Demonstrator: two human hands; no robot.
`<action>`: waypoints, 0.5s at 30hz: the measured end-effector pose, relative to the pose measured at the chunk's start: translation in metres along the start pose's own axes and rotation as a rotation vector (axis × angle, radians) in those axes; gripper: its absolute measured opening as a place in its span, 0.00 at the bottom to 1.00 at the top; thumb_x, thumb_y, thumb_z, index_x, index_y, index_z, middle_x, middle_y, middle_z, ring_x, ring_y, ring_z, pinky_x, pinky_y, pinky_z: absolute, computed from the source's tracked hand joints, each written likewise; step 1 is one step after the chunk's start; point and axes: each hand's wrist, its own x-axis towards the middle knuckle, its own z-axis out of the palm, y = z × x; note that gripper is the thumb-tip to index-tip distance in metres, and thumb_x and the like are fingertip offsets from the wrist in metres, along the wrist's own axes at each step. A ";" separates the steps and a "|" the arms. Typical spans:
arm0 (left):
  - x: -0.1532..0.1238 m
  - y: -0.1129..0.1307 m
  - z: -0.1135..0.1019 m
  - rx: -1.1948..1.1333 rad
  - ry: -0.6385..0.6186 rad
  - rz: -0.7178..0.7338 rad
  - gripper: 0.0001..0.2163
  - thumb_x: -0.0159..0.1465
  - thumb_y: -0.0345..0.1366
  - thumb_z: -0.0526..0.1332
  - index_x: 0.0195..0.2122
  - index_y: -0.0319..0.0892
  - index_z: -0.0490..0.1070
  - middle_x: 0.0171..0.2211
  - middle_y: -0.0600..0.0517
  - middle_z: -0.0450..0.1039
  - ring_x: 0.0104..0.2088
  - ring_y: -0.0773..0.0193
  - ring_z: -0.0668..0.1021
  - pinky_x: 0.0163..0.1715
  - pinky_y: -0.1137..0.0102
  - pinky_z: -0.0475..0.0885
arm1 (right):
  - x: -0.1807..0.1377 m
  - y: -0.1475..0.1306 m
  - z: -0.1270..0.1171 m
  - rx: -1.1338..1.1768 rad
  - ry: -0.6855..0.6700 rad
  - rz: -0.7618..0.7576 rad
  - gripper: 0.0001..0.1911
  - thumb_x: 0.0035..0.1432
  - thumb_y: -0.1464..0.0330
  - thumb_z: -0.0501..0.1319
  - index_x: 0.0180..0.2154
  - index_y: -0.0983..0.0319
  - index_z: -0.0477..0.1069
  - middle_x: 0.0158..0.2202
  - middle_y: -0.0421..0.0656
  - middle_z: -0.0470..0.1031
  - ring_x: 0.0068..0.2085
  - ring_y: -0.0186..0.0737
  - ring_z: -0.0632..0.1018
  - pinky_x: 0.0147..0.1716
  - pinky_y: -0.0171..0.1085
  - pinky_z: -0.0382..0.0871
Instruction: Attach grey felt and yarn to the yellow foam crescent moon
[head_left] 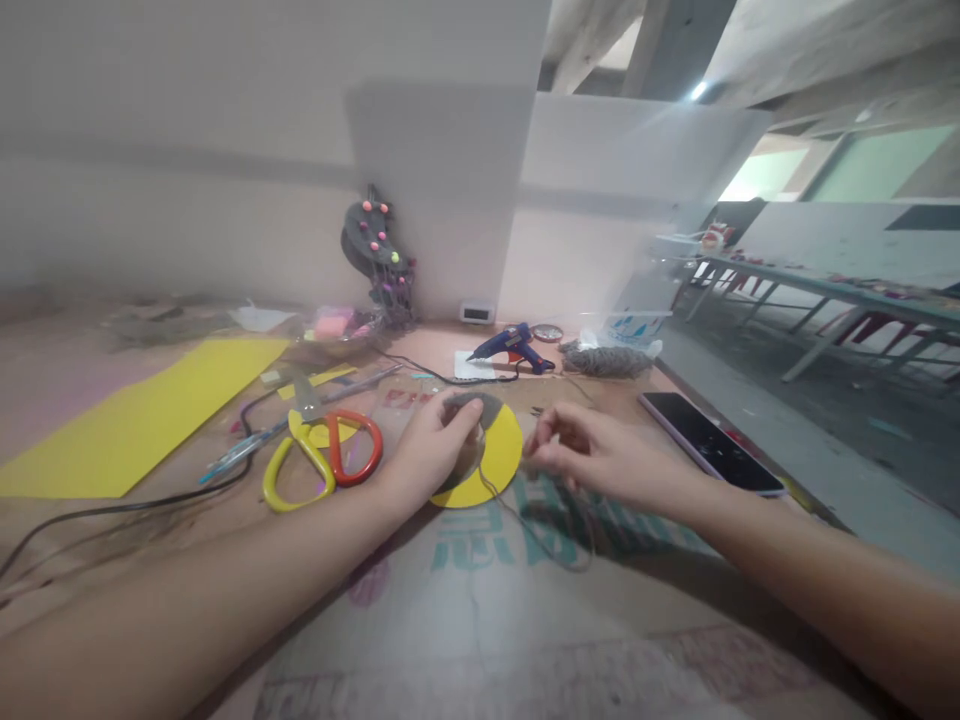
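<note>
My left hand (442, 440) is closed on a yellow crescent-shaped card (504, 450), gripping it between thumb and fingers. Grey yarn covers the upper part of the card, and a loose strand (551, 555) loops down from it over the table and back up toward my right hand (574, 445). The fingers of that hand are pinched together just right of the card, apparently on the strand, whose end is hidden there. Beside my left wrist lie scissors (356, 450) with one yellow and one red-orange handle.
A blue glue gun (510, 345) rests on a white pad at the back, near a grey yarn bundle (607, 360). A phone (709, 440) lies at right, a yellow sheet (150, 420) at left. A grey moon ornament (367, 240) with pompoms stands by the partition; a black cord (135, 510) crosses the left.
</note>
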 end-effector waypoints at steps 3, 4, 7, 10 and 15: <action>0.000 0.003 0.000 0.020 0.038 0.054 0.09 0.63 0.41 0.58 0.30 0.42 0.67 0.22 0.57 0.67 0.25 0.68 0.70 0.29 0.72 0.64 | -0.018 -0.006 0.020 0.352 -0.231 0.122 0.18 0.56 0.55 0.62 0.38 0.57 0.57 0.34 0.37 0.74 0.17 0.27 0.70 0.13 0.28 0.60; 0.000 0.004 0.000 0.016 0.046 0.058 0.09 0.63 0.41 0.58 0.29 0.42 0.66 0.21 0.57 0.66 0.25 0.68 0.70 0.29 0.72 0.64 | -0.019 -0.007 0.026 0.443 -0.287 0.144 0.20 0.55 0.55 0.63 0.38 0.57 0.56 0.37 0.38 0.75 0.16 0.26 0.70 0.12 0.28 0.59; 0.000 0.003 -0.001 0.017 0.038 0.058 0.10 0.63 0.42 0.58 0.30 0.42 0.66 0.22 0.57 0.66 0.25 0.68 0.70 0.29 0.72 0.64 | -0.017 -0.008 0.034 0.558 -0.398 0.205 0.21 0.53 0.57 0.64 0.39 0.57 0.54 0.31 0.36 0.75 0.16 0.27 0.70 0.13 0.27 0.61; 0.001 0.001 -0.002 0.040 0.016 0.054 0.10 0.63 0.43 0.58 0.29 0.42 0.66 0.22 0.57 0.67 0.25 0.68 0.70 0.29 0.72 0.64 | -0.013 -0.009 0.030 0.447 -0.373 0.211 0.17 0.55 0.61 0.63 0.41 0.58 0.57 0.20 0.28 0.65 0.15 0.26 0.64 0.14 0.26 0.55; 0.000 0.002 -0.002 0.074 0.012 0.018 0.10 0.62 0.42 0.60 0.29 0.42 0.68 0.21 0.57 0.68 0.24 0.67 0.71 0.28 0.71 0.63 | -0.009 -0.008 0.006 -0.007 -0.065 -0.039 0.10 0.59 0.63 0.61 0.41 0.59 0.66 0.20 0.32 0.64 0.21 0.29 0.66 0.22 0.30 0.57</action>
